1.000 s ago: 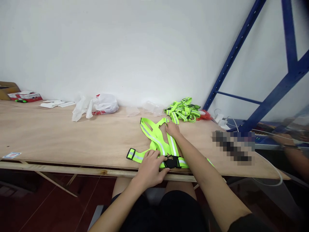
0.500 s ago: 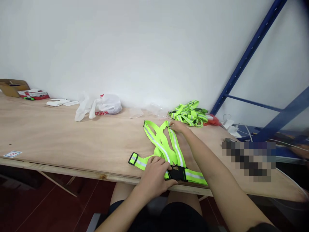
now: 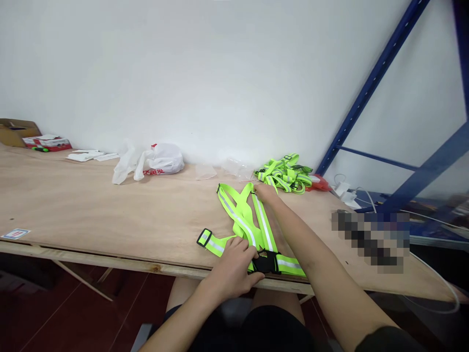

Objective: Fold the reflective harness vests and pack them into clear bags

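A neon-yellow reflective vest (image 3: 244,215) made of elastic straps with silver stripes lies spread on the wooden table, its shoulder straps crossing toward the back. My left hand (image 3: 238,261) is closed on the waist strap at the near table edge, thumb below the edge, just left of the black buckle (image 3: 266,262). At the far end, my right hand (image 3: 266,194) pinches the top of the right shoulder strap; its fingertips are partly hidden. The waist strap's left end, with a black slider (image 3: 204,237), sticks out beyond my left hand. My right forearm covers the strap's other end.
Behind my right hand lies a heap of similar yellow straps (image 3: 286,173), next to a red bag (image 3: 318,183). Clear plastic bags (image 3: 234,167) and a white bag (image 3: 164,159) rest along the wall. A blue metal frame (image 3: 370,93) rises at right, beside a pixelated patch.
Both hands keep their places on the vest, the right one shifting only slightly at the strap's top. The view has turned a little, and a blurred hand at the right edge is gone.
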The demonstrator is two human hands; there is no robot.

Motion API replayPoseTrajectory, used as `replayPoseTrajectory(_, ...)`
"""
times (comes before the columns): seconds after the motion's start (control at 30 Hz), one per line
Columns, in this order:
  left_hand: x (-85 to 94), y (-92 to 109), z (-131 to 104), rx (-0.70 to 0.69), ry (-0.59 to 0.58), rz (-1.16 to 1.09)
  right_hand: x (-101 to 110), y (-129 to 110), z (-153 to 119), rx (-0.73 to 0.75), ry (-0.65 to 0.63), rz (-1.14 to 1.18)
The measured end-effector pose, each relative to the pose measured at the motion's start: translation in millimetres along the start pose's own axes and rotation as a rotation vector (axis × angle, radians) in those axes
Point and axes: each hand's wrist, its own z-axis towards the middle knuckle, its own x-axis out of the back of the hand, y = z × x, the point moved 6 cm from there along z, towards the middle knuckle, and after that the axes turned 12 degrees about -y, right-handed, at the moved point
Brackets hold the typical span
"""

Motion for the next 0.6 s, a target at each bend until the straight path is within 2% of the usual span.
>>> replayPoseTrajectory(0.23, 1.6, -2, -1, -0.011, 0.011, -0.007, -1, -4, 7, -0.063, -0.011, -0.014)
replayPoseTrajectory(0.37, -0.7, -3, -3, 0.04, 0.049, -0.013, 2, -9, 3, -0.069, -0.014, -0.016)
replayPoseTrajectory(0.6, -2.4, 1, -3, 0.032, 0.098, 0.008, 19, -21, -10, -0.033, -0.019, -0.027)
